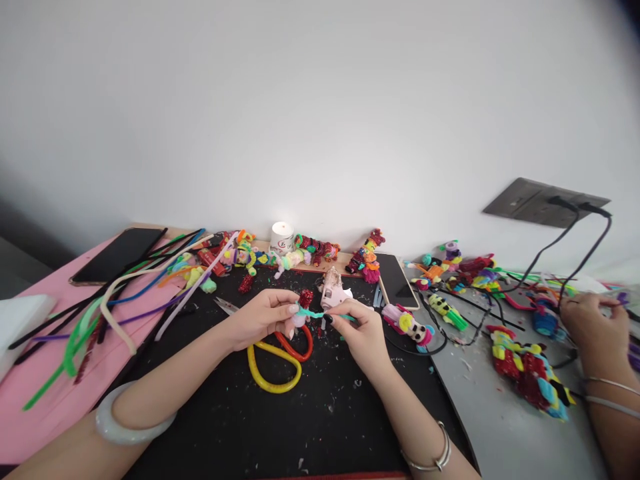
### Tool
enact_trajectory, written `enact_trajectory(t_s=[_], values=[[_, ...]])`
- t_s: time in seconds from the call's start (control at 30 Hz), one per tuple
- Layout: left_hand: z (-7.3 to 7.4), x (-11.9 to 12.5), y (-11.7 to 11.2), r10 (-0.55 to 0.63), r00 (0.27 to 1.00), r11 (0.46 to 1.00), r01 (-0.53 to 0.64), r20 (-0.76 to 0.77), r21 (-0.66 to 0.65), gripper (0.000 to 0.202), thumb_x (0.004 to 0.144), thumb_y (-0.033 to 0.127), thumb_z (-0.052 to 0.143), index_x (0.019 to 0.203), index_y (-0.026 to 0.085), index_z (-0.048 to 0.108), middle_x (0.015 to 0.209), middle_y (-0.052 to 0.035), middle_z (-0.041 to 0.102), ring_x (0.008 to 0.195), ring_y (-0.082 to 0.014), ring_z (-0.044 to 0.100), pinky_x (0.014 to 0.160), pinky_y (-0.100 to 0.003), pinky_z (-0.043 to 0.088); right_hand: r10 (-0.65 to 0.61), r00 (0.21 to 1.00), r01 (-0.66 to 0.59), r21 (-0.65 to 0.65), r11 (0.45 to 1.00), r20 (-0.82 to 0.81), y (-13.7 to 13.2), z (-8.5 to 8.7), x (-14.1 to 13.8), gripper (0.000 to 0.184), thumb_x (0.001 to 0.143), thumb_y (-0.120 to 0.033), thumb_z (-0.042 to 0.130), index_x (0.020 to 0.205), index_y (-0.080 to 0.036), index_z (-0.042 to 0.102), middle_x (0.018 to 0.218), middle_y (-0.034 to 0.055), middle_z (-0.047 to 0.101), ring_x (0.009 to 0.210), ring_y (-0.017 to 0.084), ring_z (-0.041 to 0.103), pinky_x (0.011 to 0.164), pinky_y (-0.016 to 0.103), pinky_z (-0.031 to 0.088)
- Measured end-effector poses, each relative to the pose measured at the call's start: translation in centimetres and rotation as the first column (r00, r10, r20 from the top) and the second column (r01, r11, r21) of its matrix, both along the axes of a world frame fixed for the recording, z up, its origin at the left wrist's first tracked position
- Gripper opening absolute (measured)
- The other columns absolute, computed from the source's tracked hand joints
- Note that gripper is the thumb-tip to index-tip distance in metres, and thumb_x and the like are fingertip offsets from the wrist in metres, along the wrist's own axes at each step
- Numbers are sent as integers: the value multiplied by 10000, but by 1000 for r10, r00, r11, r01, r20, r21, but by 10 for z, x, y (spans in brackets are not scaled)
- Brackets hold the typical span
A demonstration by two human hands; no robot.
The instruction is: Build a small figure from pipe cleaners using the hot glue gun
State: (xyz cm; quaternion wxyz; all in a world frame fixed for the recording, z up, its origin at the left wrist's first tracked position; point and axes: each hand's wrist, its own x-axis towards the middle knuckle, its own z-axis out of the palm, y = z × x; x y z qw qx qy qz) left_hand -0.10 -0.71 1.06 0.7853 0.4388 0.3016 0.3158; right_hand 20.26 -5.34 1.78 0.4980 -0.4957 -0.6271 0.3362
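My left hand [267,317] is closed in a pinch on a small pipe-cleaner figure [299,320] with lilac and teal parts; a glittery red piece shows just behind it. From the figure a twisted teal pipe cleaner [316,314] stretches across to my right hand [360,333], whose thumb and fingers grip it. Below the left hand lie scissors [274,387] with yellow and red handles, the blades partly hidden by that hand. A glue gun [336,293] rests just beyond my right fingertips.
Loose pipe cleaners [113,300] and a dark phone [117,255] lie on a pink board [30,420] at left. Finished figures, a paper cup [282,238] and a second phone [397,281] line the back. At right, a co-worker's hand [595,320] is near cables from a wall socket [545,201].
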Motion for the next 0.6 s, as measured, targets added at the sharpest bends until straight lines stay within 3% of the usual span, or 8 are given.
enact_trajectory(t_s=[0.23, 0.4, 0.6], values=[[-4, -3, -2, -107, 993, 994, 107, 45, 0, 267, 722, 355, 736, 772, 106, 652, 654, -27, 630, 441, -50, 513, 462, -172, 406, 35, 997, -36, 21, 999, 63, 1, 0, 1, 81, 773, -204, 641, 711, -189, 691, 672, 8, 634, 627, 148, 565, 588, 261, 450], [-4, 0, 0, -13, 1000, 1000, 13, 20, 4, 230, 737, 329, 725, 757, 114, 645, 652, -11, 609, 482, -57, 519, 486, -175, 438, 72, 976, -102, 141, 985, 204, -1, -3, 1, 139, 836, -156, 545, 833, -208, 675, 855, 49, 678, 841, 190, 624, 770, 317, 486], [-2, 1, 0, 1, 1000, 1000, -1, 19, 4, 227, 741, 313, 723, 715, 117, 610, 634, -2, 617, 491, -62, 537, 494, -175, 452, 107, 961, -136, 99, 986, 256, -6, -3, -3, 248, 864, -119, 456, 991, -200, 653, 924, 55, 693, 851, 176, 635, 726, 275, 492]])
